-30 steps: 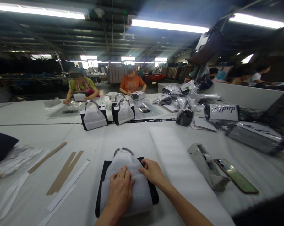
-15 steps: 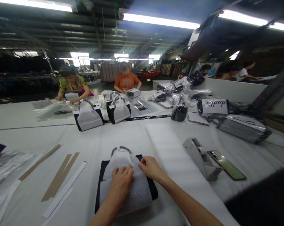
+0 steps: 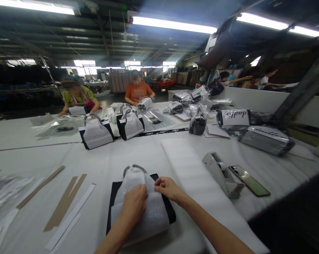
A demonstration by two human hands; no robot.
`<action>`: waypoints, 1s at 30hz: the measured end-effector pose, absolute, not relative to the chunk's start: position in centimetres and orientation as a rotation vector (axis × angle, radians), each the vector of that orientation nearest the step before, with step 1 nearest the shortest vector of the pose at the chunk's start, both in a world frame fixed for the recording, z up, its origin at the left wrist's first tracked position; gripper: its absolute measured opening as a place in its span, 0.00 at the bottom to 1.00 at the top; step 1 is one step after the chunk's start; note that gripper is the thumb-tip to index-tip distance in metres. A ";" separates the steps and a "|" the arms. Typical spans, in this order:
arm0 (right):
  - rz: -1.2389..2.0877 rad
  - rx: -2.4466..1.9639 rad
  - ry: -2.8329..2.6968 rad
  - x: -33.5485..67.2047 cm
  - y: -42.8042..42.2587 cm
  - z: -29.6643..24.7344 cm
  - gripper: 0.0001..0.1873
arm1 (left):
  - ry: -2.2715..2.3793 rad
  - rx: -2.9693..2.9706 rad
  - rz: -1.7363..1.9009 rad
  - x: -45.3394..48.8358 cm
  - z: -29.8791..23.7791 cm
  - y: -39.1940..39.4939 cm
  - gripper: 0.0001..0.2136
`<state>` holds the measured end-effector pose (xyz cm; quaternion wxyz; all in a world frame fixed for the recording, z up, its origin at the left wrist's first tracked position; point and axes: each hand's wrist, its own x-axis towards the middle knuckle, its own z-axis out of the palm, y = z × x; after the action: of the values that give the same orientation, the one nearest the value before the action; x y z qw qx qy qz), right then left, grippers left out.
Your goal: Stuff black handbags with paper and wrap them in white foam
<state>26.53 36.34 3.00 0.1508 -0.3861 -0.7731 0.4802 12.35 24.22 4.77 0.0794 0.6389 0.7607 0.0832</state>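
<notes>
A black bag [image 3: 112,208] lies flat on the white table [image 3: 138,155] just in front of me, wrapped in a white foam sheet [image 3: 154,215], its handle arching at the far end. My left hand [image 3: 134,204] presses down on the foam with fingers curled at its fold. My right hand [image 3: 168,188] pinches the foam's edge at the bag's upper right. Both hands touch the foam close together.
A tape dispenser [image 3: 220,174] and a phone [image 3: 249,180] lie to the right, beside a long foam strip [image 3: 186,165]. Cardboard and white strips [image 3: 64,206] lie to the left. Two wrapped bags [image 3: 96,132] stand further back. Two people work across the table; bagged goods pile at right.
My fingers have curled in: the left hand went from flat to bunched on the foam, and the right hand closed into a pinch. The view shifted slightly rightwards.
</notes>
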 end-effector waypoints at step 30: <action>1.091 -0.817 -2.402 25.4 33.9 2.7 0.07 | 2.390 2.320 0.457 16.2 0.1 19.6 0.43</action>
<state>25.40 33.94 2.75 0.1886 -0.2906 -0.8541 0.3880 16.16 19.64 0.08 -0.1099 0.6860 0.7065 0.1351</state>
